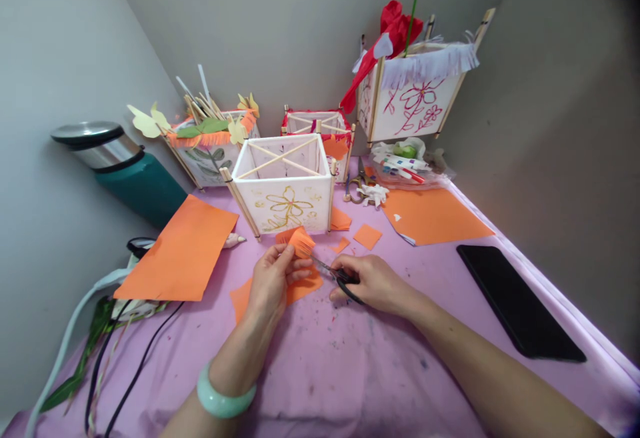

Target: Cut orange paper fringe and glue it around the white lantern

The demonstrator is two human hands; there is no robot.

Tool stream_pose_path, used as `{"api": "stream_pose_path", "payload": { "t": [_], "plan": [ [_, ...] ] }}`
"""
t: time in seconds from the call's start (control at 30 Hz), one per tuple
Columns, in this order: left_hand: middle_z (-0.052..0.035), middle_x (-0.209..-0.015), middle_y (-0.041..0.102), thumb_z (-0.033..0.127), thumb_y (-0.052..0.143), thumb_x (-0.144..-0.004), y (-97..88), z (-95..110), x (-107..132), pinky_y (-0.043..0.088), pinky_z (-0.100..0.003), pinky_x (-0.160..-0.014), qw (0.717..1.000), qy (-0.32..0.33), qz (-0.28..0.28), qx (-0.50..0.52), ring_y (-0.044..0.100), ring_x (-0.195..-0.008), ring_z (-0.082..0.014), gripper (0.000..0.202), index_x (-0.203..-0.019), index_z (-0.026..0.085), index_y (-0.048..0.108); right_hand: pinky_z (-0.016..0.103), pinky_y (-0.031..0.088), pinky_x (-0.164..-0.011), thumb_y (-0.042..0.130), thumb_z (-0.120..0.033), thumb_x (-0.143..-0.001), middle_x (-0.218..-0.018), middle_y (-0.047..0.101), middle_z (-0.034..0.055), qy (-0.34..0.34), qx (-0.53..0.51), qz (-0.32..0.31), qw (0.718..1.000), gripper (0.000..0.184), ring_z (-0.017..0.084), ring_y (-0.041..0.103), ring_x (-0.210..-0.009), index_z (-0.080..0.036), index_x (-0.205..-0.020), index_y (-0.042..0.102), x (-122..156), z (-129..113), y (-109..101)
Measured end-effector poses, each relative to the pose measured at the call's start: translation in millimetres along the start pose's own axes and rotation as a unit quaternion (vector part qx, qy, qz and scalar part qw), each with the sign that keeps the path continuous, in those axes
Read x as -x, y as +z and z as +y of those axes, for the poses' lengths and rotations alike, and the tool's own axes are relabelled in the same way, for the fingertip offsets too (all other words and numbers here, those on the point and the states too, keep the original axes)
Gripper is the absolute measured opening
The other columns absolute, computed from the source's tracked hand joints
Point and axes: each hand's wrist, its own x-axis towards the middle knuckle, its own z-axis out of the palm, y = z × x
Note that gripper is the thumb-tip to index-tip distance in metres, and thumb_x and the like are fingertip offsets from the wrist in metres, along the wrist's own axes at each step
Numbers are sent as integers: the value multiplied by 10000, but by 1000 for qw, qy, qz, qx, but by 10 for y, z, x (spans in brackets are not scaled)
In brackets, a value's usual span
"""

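Lilac cloth covers the table [380, 371] between grey walls [75, 91]. Your left hand [273, 281] keeps a closed grip, thumb against fingers, on a fringed strip of orange paper [300, 242]. Your right hand [373, 285] grips black-handled steel scissors [345, 278], their blades reaching toward that fringe, just beside your left fingers [300, 268]. Ahead stands a white square paper lantern on wooden sticks [280, 188], a yellow flower drawn on it. Loose orange paper squares [367, 236] lie near it, and a large orange paper sheet [177, 248] lies to your left.
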Motion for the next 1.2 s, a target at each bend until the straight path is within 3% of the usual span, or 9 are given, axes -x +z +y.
{"api": "stream_pose_path", "payload": {
  "t": [0.53, 0.73, 1.2],
  "plan": [
    [-27, -606, 683, 226, 720, -718, 18, -6, 17, 532, -198, -485, 1000, -10, -8, 2, 678, -550, -147, 221, -785, 139, 528, 188, 294, -542, 770, -401, -684, -621, 522, -52, 9, 17, 9, 1000, 279, 96, 454, -572, -198, -823, 638, 1, -16, 11],
    [-40, -609, 688, 188, 665, -762, 35, 5, 25, 536, -199, -490, 1000, -13, -3, -1, 679, -554, -145, 151, -783, 131, 527, 187, 292, -542, 750, -416, -707, -622, 518, -57, -14, 10, 8, 1000, 284, 91, 456, -570, -196, -837, 626, -5, 25, 19],
    [-51, -610, 688, 144, 593, -813, 34, 6, 25, 539, -200, -484, 1000, -23, -1, -6, 681, -554, -147, 76, -791, 131, 522, 191, 292, -544, 760, -429, -689, -619, 515, -55, 4, 19, 13, 1000, 299, 93, 447, -565, -199, -835, 637, -9, 2, 18]
  ]
}}
